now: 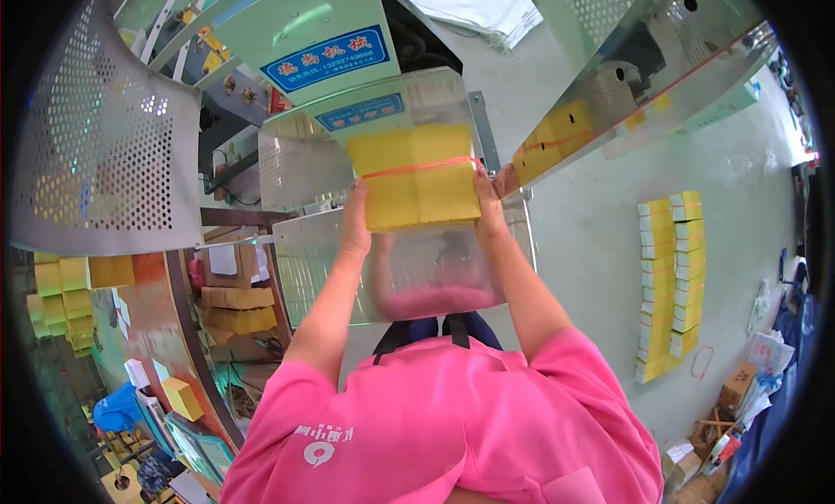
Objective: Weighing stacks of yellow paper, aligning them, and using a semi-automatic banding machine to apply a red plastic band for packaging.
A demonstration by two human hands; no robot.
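Between my two hands is a thick stack of yellow paper (pixel 422 198) with a red strap (pixel 417 167) running across its middle. My left hand (pixel 357 221) presses against the stack's left side, and my right hand (pixel 489 204) grips the right side near the strap's end. The stack is over a shiny metal tray (pixel 317 273) at the front of a pale green machine (pixel 304 34). Its underside is hidden, so I cannot tell whether it touches the metal.
Perforated metal guard (pixel 113 147) at left; slanted metal panel (pixel 600 86) at right. On the floor to the right stand two rows of strapped yellow-and-white bundles (pixel 658 287). A brown wooden table (pixel 178 330) at left has a small yellow block (pixel 182 399) beside it. Boxes (pixel 738 387) lie lower right.
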